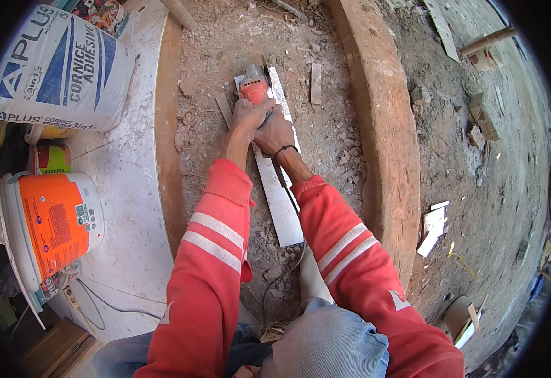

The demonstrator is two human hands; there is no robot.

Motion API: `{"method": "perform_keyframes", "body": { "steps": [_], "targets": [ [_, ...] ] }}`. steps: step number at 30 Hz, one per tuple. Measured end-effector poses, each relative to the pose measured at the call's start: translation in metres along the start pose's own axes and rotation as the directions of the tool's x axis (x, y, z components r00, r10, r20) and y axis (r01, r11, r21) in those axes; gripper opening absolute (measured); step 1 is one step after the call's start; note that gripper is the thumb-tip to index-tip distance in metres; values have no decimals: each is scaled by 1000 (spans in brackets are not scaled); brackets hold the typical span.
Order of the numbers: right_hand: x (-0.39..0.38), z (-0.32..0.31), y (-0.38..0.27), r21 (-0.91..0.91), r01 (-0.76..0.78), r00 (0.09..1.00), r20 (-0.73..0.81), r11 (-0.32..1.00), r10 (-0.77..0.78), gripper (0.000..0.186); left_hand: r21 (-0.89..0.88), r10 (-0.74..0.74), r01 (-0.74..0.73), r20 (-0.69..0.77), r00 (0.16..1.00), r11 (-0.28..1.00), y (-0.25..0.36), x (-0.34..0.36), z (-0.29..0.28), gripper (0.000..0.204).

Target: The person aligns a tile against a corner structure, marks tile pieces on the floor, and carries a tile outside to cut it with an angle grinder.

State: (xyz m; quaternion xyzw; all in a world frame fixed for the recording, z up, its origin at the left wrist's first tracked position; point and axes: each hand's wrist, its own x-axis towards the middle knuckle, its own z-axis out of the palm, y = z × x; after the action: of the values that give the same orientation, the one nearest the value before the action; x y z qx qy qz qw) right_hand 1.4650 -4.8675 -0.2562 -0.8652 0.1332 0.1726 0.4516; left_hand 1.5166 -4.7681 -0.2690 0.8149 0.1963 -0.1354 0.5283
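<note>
An angle grinder [254,88] with an orange-red body points away from me, its thin cutting disc seen edge-on at the far right side. My left hand [249,118] is closed round the body, just behind the head. Close against it, my right hand [276,133] grips the darker rear part, with a black band on the wrist. Below the tool lies a long, flat white strip [278,208], tile or board, on the rubble. The disc is close to the strip's far end; whether it touches cannot be made out. A dark cord runs back from the tool towards me.
Raised brown ledges flank the rubble strip; the right ledge [385,126] is long. On the left white slab [124,208] stand a printed sack [61,69] and an orange-and-white bucket [55,220]. White offcuts [434,228] lie on the right ground, with a wooden pole [486,41] beyond.
</note>
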Motion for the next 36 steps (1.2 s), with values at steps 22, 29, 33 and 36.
{"method": "perform_keyframes", "body": {
  "steps": [22,29,33,36],
  "targets": [
    [-46,-2,11,-7,34,999,-27,999,-34,88,-33,15,-16,-29,999,999,-7,-53,1,42],
    [-50,-2,21,19,8,1000,-7,1000,-7,88,-87,16,-17,-13,1000,996,-16,-56,9,46],
    [-55,-1,23,15,11,1000,-2,1000,-11,88,-22,-5,5,-12,1000,1000,-16,-59,7,46],
    [-58,0,24,15,15,1000,-11,1000,-15,88,-28,-15,14,-15,1000,1000,-19,-62,8,50]
  ]
}}
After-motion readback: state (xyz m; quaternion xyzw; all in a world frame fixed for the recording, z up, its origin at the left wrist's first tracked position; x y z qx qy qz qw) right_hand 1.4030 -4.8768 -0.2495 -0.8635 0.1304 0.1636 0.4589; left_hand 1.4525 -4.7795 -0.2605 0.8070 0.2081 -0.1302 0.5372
